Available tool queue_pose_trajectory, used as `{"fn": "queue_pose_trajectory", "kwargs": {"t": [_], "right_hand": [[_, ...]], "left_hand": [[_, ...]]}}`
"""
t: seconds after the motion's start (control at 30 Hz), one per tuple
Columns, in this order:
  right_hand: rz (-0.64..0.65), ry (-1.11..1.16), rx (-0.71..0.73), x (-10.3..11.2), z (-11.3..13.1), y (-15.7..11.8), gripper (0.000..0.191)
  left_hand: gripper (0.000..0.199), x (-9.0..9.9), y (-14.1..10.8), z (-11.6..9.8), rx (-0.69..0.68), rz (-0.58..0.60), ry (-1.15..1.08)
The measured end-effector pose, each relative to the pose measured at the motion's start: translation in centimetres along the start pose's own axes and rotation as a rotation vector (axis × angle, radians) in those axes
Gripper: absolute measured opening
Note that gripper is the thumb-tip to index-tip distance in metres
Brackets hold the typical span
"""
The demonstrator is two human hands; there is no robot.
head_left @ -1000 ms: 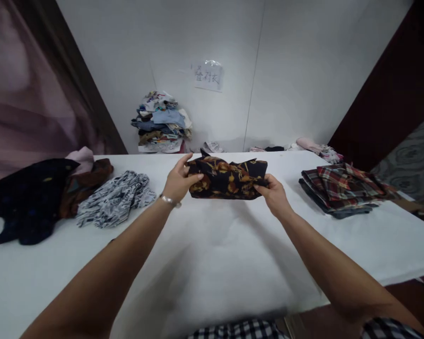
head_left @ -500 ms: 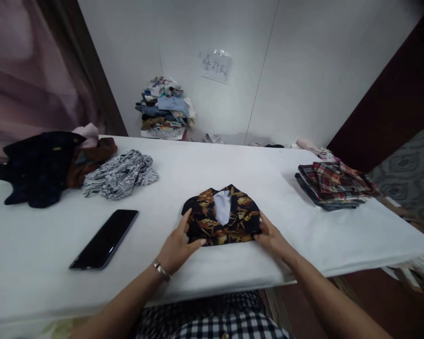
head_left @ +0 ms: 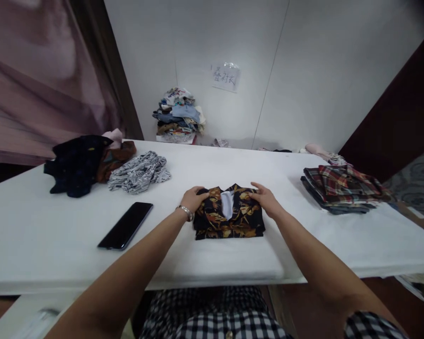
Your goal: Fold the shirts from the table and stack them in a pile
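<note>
A folded shirt (head_left: pixel 245 219), black with gold and brown leaf print, lies in front of me with its collar away from me. Pale lining shows in its neck opening. My left hand (head_left: pixel 194 199) is at the shirt's far left corner, its thumb on top and its fingers curled at the edge, partly hidden. At the far right corner, my right hand (head_left: pixel 268 201) rests its thumb on the cloth while a finger stretches out past the edge, apart from the thumb.
A black phone (head_left: pixel 126 226) lies left on the white table (head_left: pixel 229 263). Behind it are a crumpled black-and-white garment (head_left: pixel 139 173) and a dark garment (head_left: pixel 78 165). Folded plaid shirts (head_left: pixel 351 183) are stacked at right. A clothes pile (head_left: pixel 178 115) stands by the back wall.
Both hands have moved from the shirt's near sides and corners to its far corners. The shirt's near edge now shows a layer beneath. The camera view has shifted left.
</note>
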State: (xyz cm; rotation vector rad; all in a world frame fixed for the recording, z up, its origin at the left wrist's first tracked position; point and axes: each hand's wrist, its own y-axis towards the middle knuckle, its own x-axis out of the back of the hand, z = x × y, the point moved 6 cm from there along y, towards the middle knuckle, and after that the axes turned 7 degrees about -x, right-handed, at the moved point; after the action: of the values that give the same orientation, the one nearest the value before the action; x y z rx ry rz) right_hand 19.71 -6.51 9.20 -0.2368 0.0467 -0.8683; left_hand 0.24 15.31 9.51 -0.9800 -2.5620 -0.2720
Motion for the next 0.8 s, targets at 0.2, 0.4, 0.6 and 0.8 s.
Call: {"fn": "queue_pose_trajectory", "kwargs": {"t": [0.2, 0.4, 0.6, 0.8], "right_hand": [[0.161, 0.186, 0.045, 0.7, -0.9, -4.6, 0.062], [0.067, 0.088, -0.138, 1.0, -5.5, -3.5, 0.059], [-0.009, -0.021, -0.069, 1.9, -4.9, -2.8, 0.066], [-0.182, -0.324, 0.255, 1.7, -1.4, -4.4, 0.045]], "left_hand": [[0.051, -0.9, -5.4, 0.1, 0.008, 0.104, -0.498], [0.027, -3.1, -5.8, 4.7, 0.357, 0.175, -0.471], [0.030, -0.4, -4.3, 4.5, 0.044, -0.004, 0.050], [0.045, 0.2, -5.3, -1.1, -0.354, -0.052, 0.411]]}}
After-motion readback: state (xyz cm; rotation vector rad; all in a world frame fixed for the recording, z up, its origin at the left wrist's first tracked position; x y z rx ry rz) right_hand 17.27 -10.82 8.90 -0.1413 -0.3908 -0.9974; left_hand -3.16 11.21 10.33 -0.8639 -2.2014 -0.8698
